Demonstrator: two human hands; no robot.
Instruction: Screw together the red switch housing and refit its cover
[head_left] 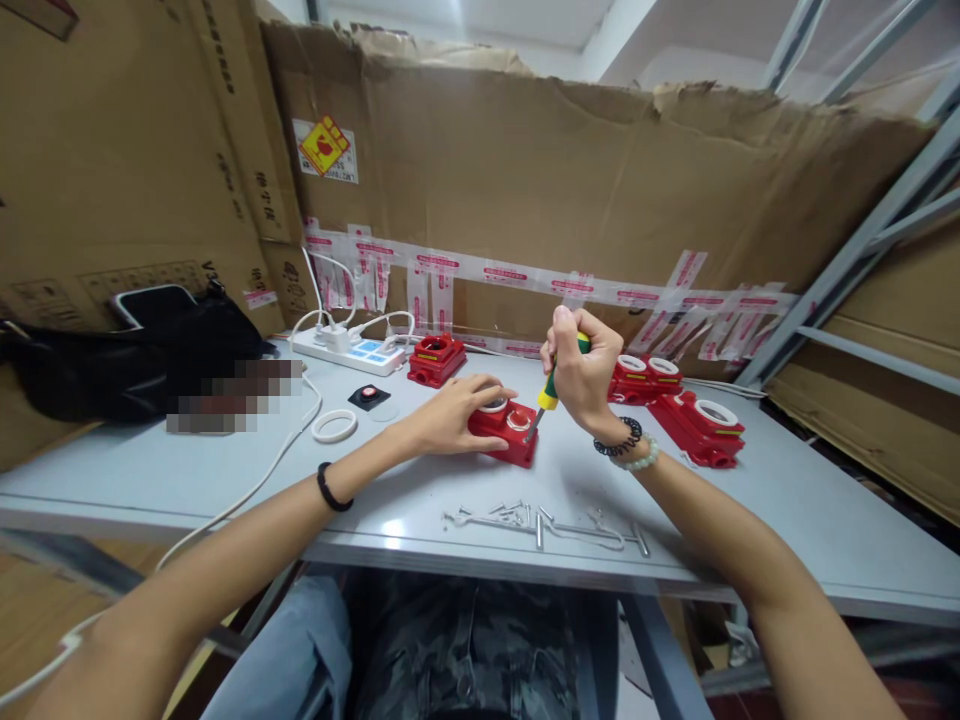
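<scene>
A red housing (pixel 510 450) with two round openings lies on the table in front of me. My left hand (pixel 469 415) grips its left side, thumb at the near edge and fingers over the far side. In my right hand (pixel 581 355) is a screwdriver (pixel 551 390) with a green and yellow handle. Its shaft slants down to the housing's right corner; whether a screw sits under the tip I cannot make out. Nearer the table edge lie several loose screws (pixel 514 513) and metal T-shaped rods (pixel 539 530).
More red housings stand at the back (pixel 436 360) and right (pixel 697 430). To the left are a white ring (pixel 334 426), a small black square part (pixel 369 397), a power strip (pixel 352 350), a white cable (pixel 277 460) and a black bag (pixel 210 335). Cardboard (pixel 525 180) walls the back.
</scene>
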